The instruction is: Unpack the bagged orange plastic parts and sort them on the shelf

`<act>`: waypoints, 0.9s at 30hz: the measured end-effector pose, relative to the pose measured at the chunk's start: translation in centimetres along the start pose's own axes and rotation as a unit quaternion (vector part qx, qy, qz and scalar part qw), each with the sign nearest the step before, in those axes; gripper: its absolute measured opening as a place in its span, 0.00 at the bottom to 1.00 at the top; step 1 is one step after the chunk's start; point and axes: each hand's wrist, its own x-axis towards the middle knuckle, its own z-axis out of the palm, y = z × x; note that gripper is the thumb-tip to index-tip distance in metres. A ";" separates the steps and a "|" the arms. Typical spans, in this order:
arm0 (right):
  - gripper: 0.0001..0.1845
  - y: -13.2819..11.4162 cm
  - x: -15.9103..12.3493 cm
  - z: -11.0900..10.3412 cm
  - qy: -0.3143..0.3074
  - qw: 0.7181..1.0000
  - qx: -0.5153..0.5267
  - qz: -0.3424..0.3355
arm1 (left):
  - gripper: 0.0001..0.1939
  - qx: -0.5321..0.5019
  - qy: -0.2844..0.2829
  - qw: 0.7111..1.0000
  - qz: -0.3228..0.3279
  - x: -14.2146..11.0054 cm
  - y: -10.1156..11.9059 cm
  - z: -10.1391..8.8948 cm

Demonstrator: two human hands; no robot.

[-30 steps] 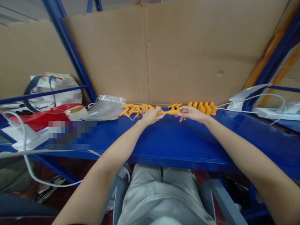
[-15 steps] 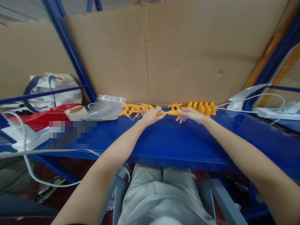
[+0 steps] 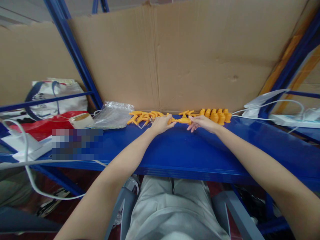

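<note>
Between my two hands a slim orange plastic piece (image 3: 182, 120) lies sideways, low over the blue table. My left hand (image 3: 162, 124) grips its left end, thumb and fingers closed around it. At the other end, the thumb and index finger of my right hand (image 3: 201, 123) pinch it, while the lower fingers hang loosely. Left of my left hand lies a heap of branching orange pieces (image 3: 142, 117) with a thin metal chain (image 3: 142, 126). A few similar orange pieces (image 3: 188, 112) lie behind my hands. Rows of orange body-shaped parts (image 3: 218, 116) stand beside my right hand.
A clear plastic bag (image 3: 112, 113) lies left of the heap, with a red bag (image 3: 50, 123) and a white tote bag (image 3: 60, 96) farther left. A cardboard wall (image 3: 195, 56) closes off the back of the blue table (image 3: 180, 150). A white cable (image 3: 32, 183) hangs at the left.
The right end of the orange piece sits slightly lower, and my right fingers have shifted a little. My left hand stays in place.
</note>
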 end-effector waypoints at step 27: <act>0.29 0.5 0.4 0.5 -0.001 0.999 0.023 0.032 | 0.16 -0.037 -0.012 0.999 0.004 0.0 -0.4 0.2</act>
